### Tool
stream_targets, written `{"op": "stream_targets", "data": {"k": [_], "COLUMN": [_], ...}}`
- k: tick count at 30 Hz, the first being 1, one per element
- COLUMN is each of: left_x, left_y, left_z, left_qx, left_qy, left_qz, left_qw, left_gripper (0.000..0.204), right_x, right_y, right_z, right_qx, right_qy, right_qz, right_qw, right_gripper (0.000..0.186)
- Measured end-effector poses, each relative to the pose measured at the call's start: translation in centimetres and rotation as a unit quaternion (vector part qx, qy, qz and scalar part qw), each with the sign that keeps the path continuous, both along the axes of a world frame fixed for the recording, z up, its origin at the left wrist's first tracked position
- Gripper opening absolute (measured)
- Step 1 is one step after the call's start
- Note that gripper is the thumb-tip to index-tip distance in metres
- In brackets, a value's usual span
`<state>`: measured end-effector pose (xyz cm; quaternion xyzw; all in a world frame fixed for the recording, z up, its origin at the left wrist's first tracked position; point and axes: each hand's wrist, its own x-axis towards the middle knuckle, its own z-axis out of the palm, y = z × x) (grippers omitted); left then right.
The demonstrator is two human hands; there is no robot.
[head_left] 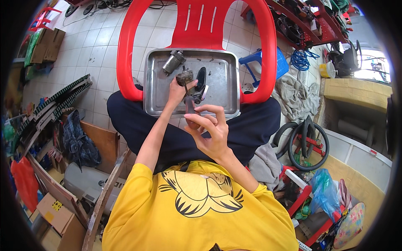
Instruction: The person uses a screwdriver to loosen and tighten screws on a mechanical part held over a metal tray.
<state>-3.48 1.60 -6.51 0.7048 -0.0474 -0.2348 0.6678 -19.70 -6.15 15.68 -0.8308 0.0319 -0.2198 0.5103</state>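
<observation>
My left hand (pixel 177 91) is closed around a grimy grey metal machine part (pixel 184 77) over the metal tray (pixel 150 94). My right hand (pixel 214 133) grips a screwdriver (pixel 192 122) by its brownish handle, fingers curled and partly spread. The shaft points up toward the part; whether its tip sits in a screw cannot be made out. A cylindrical metal piece, motor-like (pixel 173 62), lies at the tray's far left. Beside my left fingers is a black oval piece (pixel 201 78), with a smaller dark and white piece (pixel 202 93) below it. Several small screws (pixel 210 60) lie farther back.
The tray rests on a red plastic chair (pixel 199 35) between my legs. To its right stand a blue plastic stool (pixel 274 62) and a crumpled grey cloth (pixel 295 98). Black tyres (pixel 307 144) lie at right. Wooden boards (pixel 104 201) and boxes (pixel 56 211) crowd the left.
</observation>
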Motion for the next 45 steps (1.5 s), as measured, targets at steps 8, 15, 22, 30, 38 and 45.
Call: {"op": "stream_targets", "data": {"k": [8,15,22,30,38,45], "left_x": [0.3,0.7,0.4,0.2,0.3,0.5], "left_y": [-0.1,-0.2,-0.1,0.0,0.0,0.2], "left_z": [0.4,-0.4,-1.1,-0.6,-0.1,-1.8], "left_qx": [0.004,-0.019,-0.029,-0.041,-0.025,-0.01], "left_qy": [0.003,0.011,0.018,0.044,0.015,0.025], "left_qz": [-0.01,-0.007,0.0,0.004,-0.022,-0.004], "left_qw": [1.0,1.0,0.999,0.998,0.999,1.0], "left_gripper": [0.04,0.035,0.038,0.041,0.025,0.034], "right_x": [1.1,1.4,0.3,2.6,3.3,2.9], "right_y": [-0.1,0.2,0.8,0.8,1.6,2.7], "right_z": [-0.2,-2.3,-2.9,-0.9,-1.2,-1.4], "right_qx": [0.014,-0.038,-0.024,0.002,-0.071,-0.056], "right_qy": [-0.016,-0.078,-0.069,-0.06,-0.024,-0.018], "right_qz": [0.004,0.006,0.051,0.1,0.12,0.145], "right_qw": [1.0,0.996,0.996,0.993,0.99,0.988], "right_gripper": [0.043,0.039,0.043,0.033,0.023,0.026]}}
